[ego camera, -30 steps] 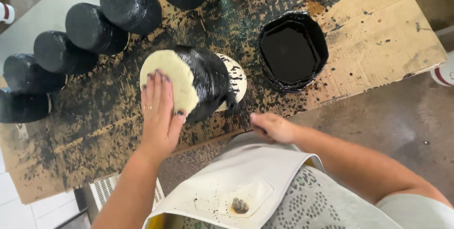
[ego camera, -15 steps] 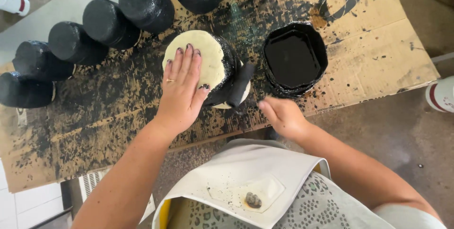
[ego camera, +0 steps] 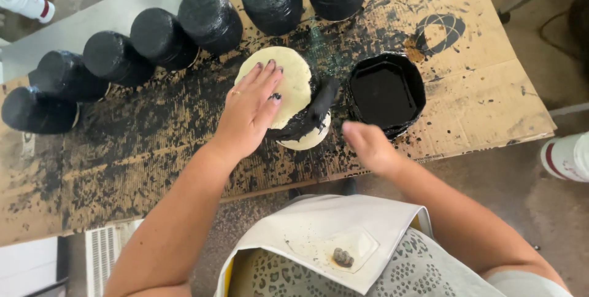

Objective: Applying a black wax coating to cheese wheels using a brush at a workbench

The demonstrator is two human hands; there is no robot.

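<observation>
One paint-spattered cardboard sheet (ego camera: pixel 153 168), grey floor (ego camera: pixel 521 186)

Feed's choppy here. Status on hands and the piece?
Left hand flat on pale cylinder. Right hand brushing black onto its side. Black paint tub beside it.

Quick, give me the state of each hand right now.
Left hand: open, flat on the pale round block.
Right hand: blurred; grip cannot be told.

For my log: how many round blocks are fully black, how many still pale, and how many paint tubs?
Black blocks: 7
Pale block, under the left hand: 1
Paint tub: 1
Total: 9
</observation>
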